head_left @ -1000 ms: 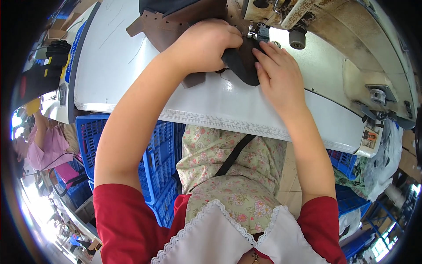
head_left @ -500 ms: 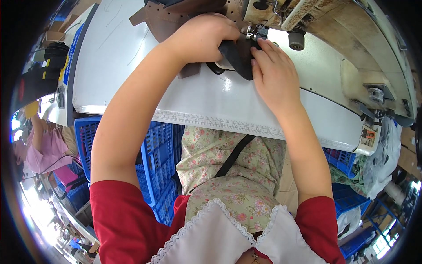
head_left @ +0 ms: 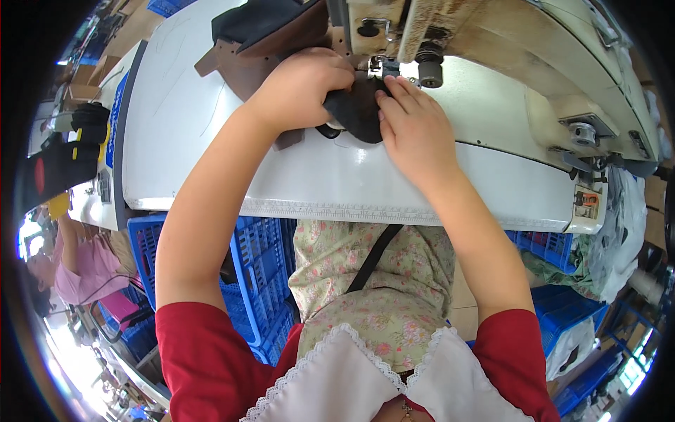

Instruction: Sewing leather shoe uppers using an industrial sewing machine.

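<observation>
My left hand point(head_left: 304, 88) is curled around a dark piece of shoe material point(head_left: 355, 112) on the white table point(head_left: 211, 126), pressing it toward the needle area of a cream sewing machine point(head_left: 492, 49). My right hand point(head_left: 415, 130) lies flat on the same dark piece from the right, its fingertips close to the presser foot point(head_left: 383, 68). A brown leather part point(head_left: 264, 53) attached to the dark piece trails off behind my left hand. The needle itself is hidden by my fingers.
Blue plastic crates point(head_left: 253, 267) stand under the table at left, more of them point(head_left: 555, 309) at right. A person in a pink top point(head_left: 77, 271) sits far left. Dark objects point(head_left: 70, 151) lie beyond the table's left edge.
Both hands and the dark piece have shifted slightly toward the machine's needle; the view has tilted a little forward. The grip is unchanged.
</observation>
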### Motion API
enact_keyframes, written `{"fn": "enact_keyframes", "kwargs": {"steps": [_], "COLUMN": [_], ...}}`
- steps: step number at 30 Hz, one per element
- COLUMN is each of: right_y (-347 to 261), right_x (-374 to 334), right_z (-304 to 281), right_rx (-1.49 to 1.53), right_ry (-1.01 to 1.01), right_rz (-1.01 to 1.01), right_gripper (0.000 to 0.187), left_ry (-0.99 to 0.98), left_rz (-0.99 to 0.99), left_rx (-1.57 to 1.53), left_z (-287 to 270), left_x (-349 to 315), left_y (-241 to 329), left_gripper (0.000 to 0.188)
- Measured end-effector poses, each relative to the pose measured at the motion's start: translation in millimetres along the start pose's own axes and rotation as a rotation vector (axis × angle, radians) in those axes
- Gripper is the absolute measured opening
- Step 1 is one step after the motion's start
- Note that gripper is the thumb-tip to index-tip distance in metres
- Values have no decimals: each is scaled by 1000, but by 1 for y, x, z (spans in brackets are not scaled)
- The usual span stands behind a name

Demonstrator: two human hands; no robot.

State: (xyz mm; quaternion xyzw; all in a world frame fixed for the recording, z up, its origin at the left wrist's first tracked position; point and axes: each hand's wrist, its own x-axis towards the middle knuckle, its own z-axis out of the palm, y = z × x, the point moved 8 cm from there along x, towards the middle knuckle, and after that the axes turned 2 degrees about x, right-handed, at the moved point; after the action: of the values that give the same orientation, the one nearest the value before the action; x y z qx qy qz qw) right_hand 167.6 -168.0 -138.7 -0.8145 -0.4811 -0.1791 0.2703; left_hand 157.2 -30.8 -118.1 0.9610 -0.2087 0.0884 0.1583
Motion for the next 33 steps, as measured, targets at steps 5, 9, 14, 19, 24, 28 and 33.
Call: {"fn": "enact_keyframes", "kwargs": {"steps": [5,9,14,19,24,28,33], "right_y": [1,1,2,1,1,6,13], "right_x": [1,-1,-4,-2,1,-2,-23], "right_z": [-2,0,1,1,-1,-5,-43], "right_rx": [8,12,10,8,17,18,346], "right_ry": [4,-22,-25,-29,-24,-5,47], "right_rz": [18,22,33,33,43,59,149], "right_gripper": [25,28,30,31,30,30,22], "left_ry": [-20,-36,-45,-28,-28,43,42], "left_rz": [-23,-27,-25,-17,-8,25,31], "left_rx": [-5,-25,-14,-15,2,-33,-43], "left_z": [-2,-2,-3,-3,-5,-9,-5], "left_x": [1,2,2,0,2,7,8], "left_y": [2,3,6,3,3,10,11], "left_gripper": [21,22,25,27,27,21,20]}}
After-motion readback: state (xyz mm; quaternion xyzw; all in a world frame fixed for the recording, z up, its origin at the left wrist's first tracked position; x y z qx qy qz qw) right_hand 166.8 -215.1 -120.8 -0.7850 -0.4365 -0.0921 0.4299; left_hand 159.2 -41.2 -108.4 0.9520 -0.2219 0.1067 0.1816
